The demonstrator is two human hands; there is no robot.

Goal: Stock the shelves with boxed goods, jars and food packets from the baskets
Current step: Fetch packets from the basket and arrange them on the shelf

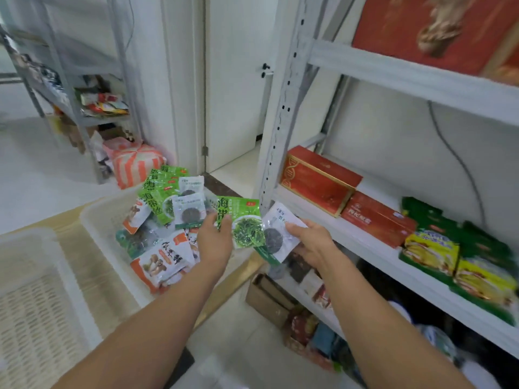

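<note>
Green packet [241, 223] (white one [276, 234] beside)

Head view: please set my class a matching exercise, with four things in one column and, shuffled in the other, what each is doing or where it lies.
Column one:
1 left hand
2 right hand
3 red box
4 mushroom packet

Column two:
a lies in the white basket
b holds a white packet
c sits on the shelf
d holds a green packet

Pairs: 1-d, 2-b, 3-c, 4-a.
</note>
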